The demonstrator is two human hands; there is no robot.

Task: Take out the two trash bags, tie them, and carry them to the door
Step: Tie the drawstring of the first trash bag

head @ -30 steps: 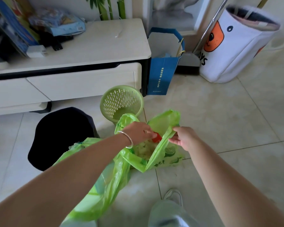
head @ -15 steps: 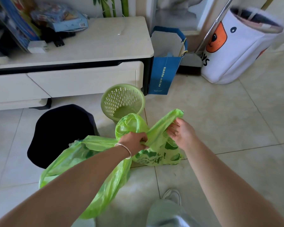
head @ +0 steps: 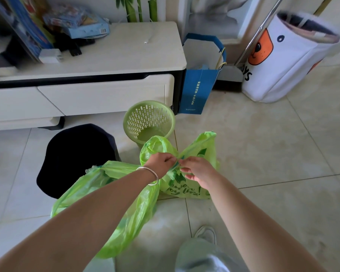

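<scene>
I see bare forearms, a thin silver bangle point(head: 148, 176) on my left wrist, one white shoe point(head: 206, 233).

Two green trash bags point(head: 185, 185) point(head: 106, 203), two hands point(head: 161, 163) point(head: 199, 171), two bins: one green basket point(head: 148, 122), one black bin point(head: 77, 156). One blue paper bag point(head: 199, 89), one white fabric hamper point(head: 283, 61).

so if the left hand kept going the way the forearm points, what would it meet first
Probably the bag's gathered flaps, which its fingers already pinch. Past them the line runs up and right over the bag's right flap to bare floor. The right hand sits just below that line, though depth is unclear.
</scene>
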